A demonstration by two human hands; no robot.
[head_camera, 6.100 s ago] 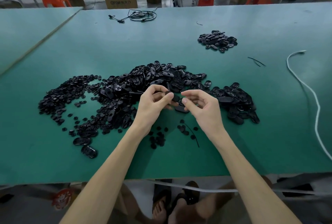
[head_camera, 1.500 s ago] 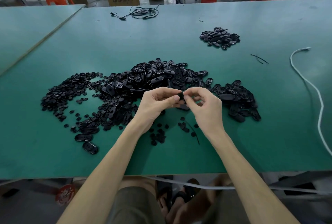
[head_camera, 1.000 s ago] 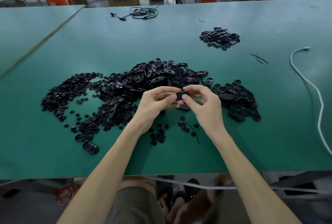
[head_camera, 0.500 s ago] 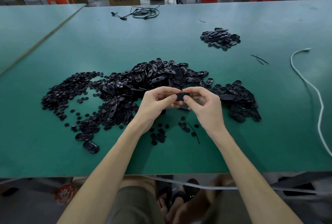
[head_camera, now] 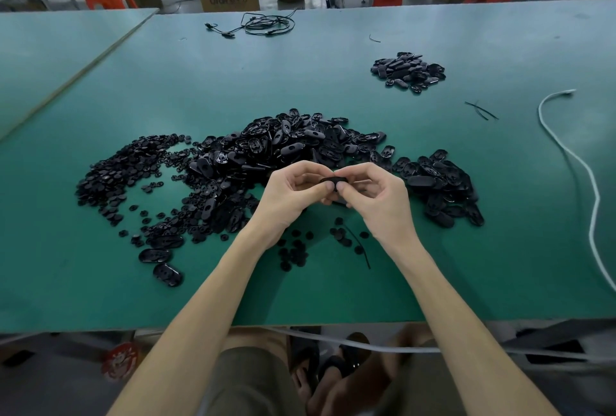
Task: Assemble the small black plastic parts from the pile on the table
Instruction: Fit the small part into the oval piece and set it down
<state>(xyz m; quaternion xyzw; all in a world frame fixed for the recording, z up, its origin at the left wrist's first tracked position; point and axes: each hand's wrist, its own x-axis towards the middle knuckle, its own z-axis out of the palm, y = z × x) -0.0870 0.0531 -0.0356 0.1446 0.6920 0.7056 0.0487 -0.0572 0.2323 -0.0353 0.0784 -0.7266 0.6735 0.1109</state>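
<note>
Sprawling pile of small black plastic discs and oval shells (head_camera: pixel 233 175) on green table (head_camera: pixel 100 282). Left hand (head_camera: pixel 290 199) and right hand (head_camera: pixel 376 197) both pinch one black oval plastic part (head_camera: pixel 333 180), raised above pile's near edge. Smaller heap of black oval pieces (head_camera: pixel 408 70) far right.

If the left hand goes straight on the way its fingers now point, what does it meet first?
The right hand, probably: it and the left hand pinch the same small black part between them.
</note>
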